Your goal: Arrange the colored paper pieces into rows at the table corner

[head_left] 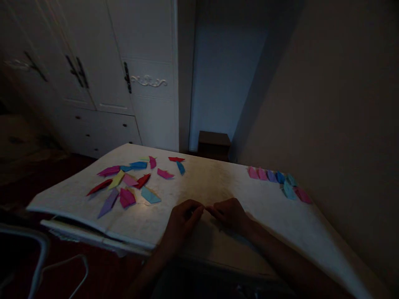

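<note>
My left hand (187,214) and my right hand (229,211) meet fingertip to fingertip above the near part of the white table (205,182). Both are closed in a pinch. Whatever sits between the fingertips, if anything, is too small and dark to make out. Closest to my left hand lies a light blue folded paper piece (151,195). Around it are a magenta folded paper (127,198), a purple one (108,203) and a pink boat-like one (165,174). Off to the right, several folded papers in pink, purple and blue (271,176) stand in a row.
A wall (343,124) runs along the table's right side. White wardrobes (149,50) stand behind at the left, and a brown box-like stand (214,138) is beyond the far edge. White curved tubing (40,257) shows at lower left. The room is dim.
</note>
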Tool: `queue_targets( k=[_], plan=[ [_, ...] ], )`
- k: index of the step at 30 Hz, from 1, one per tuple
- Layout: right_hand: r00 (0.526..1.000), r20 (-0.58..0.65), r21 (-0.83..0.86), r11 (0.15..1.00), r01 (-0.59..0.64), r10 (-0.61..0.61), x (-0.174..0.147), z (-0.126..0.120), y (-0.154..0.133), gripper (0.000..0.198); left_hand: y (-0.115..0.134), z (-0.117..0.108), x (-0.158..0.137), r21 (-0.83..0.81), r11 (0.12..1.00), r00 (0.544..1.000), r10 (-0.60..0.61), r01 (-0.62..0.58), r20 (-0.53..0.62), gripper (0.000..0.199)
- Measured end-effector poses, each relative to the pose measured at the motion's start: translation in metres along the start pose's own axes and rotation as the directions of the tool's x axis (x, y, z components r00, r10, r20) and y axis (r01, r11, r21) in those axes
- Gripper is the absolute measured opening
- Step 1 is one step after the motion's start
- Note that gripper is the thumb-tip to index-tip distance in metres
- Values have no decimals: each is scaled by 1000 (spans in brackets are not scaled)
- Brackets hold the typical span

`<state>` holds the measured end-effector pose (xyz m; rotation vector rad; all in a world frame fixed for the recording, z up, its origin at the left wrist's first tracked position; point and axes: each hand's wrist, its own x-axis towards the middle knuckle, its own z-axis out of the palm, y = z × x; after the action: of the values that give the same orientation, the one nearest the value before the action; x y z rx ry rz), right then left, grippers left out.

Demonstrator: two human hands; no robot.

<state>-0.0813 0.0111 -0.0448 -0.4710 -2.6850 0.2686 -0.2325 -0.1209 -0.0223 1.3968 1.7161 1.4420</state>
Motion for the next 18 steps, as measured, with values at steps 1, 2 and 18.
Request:
queue_targets(
  k=[1, 2, 18],
  plan=[
    [999, -10, 4, 999, 33, -33, -3, 0, 0, 73, -4, -10, 2, 44, 999, 999, 14, -12, -42, 24],
    [998, -18, 4, 998, 67, -67, -5, 0, -1, 74, -8, -21, 5, 90, 996, 995, 33, -25, -90, 24],
    [919, -35, -36, 920, 391, -392, -27, -8, -28, 73, -45, -165, 49, 837, 511, 975, -14, 198, -223, 33]
  ],
)
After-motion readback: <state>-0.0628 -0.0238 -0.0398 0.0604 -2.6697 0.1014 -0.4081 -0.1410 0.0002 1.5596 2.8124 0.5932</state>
